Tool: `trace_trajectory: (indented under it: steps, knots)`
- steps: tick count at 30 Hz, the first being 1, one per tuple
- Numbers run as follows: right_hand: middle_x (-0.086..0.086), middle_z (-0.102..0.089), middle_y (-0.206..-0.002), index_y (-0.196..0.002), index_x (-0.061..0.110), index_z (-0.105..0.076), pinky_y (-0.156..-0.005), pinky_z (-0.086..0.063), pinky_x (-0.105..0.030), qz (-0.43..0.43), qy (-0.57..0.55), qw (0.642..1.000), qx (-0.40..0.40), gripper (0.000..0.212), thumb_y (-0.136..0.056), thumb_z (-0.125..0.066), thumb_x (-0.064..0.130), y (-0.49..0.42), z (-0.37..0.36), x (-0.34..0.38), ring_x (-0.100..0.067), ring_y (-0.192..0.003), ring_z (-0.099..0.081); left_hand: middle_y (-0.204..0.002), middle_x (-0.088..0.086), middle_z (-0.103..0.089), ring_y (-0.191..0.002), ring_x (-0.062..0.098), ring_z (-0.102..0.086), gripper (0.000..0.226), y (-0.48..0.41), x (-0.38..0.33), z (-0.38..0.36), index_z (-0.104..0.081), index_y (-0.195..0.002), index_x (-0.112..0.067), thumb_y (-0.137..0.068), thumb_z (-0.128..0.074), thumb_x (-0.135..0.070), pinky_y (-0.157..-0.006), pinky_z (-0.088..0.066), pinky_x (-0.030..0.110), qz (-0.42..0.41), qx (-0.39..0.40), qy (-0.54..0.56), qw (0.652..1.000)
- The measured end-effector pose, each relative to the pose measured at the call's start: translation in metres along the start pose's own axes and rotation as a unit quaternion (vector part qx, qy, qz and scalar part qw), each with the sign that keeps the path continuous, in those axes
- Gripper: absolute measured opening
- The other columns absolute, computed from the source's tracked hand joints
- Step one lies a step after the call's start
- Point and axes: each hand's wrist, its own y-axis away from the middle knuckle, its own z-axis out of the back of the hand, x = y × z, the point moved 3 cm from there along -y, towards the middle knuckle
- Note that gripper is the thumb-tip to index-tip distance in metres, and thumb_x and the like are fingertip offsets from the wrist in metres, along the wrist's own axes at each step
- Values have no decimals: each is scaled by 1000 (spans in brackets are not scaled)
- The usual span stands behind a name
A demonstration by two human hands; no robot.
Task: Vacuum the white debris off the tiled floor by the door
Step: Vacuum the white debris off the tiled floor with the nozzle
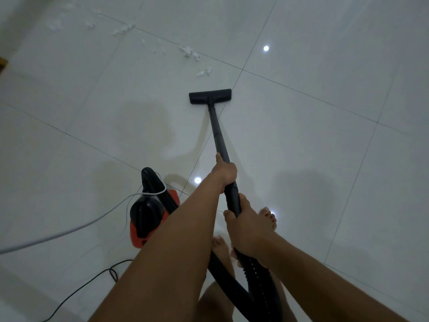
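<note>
Two hands grip the black wand of a vacuum cleaner. The left hand is wrapped round the tube at the farther point, thumb lying along the shaft. The right hand holds it nearer the body, fingers curled round the thick end where the ribbed black hose joins. The wand slopes away and slightly left, down to the flat black floor head. The head rests on the pale tiled floor with its right end close to a grout line.

The white debris lies beyond the head, up and to the left. The closest scraps are near the head but apart from it, and more trail off in a loose line towards the far left corner.

The red and black vacuum body sits on the floor at the near left, just beside the left forearm, with the hose arching over its top. A grey cable runs in from the left edge to the body, and a thin black cord curls across the near left tiles. Two bare feet show beneath the arms, one just beyond the right hand. Two bright light spots glint on the glossy tiles, and a small brown edge pokes in at the far left.
</note>
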Motion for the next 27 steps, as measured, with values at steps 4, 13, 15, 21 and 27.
trace_trajectory:
  steps: [4,13,15,21,27]
  knots:
    - [-9,-56,-96,-156,36,-18,-82,-60,-41,1,-64,998,-4,54,-106,-38,37,-31,9,-7,-22,-76,-63,-121,13,-57,-93,25,-58,73,-13,-23,-1,12,-158,-38,-105,-33,-20,-92,-56,43,-8,-5,4,1000]
    - [-21,-63,-114,-152,41,-17,-84,-61,-52,-1,-65,997,35,53,-104,-41,36,-73,59,-9,-30,-82,-68,-130,14,-54,-99,27,-58,70,-39,-69,-17,5,-158,-41,-104,-35,-21,-93,-56,46,-1,-31,41,999]
    - [-20,-64,-116,-153,40,-16,-84,-61,-48,7,-50,998,31,54,-105,-40,38,-74,70,-13,-30,-86,-69,-129,15,-54,-95,26,-57,68,-41,-75,-24,0,-158,-39,-104,-35,-20,-92,-56,46,-1,-29,59,998]
    - [-7,-67,-110,-158,41,-9,-92,-55,-42,45,-8,999,7,60,-104,-37,47,-89,84,-24,-22,-92,-68,-119,9,-55,-97,25,-60,72,-46,-87,-35,15,-158,-38,-106,-33,-25,-87,-54,41,-20,-37,53,998]
    - [-13,-61,-137,-155,53,16,-112,-40,-53,17,32,999,2,72,-102,-32,54,-123,77,-45,-34,-122,-60,-103,3,-57,-96,26,-63,69,-69,-81,-48,15,-157,-39,-107,-31,-32,-96,-54,45,-26,-46,59,997]
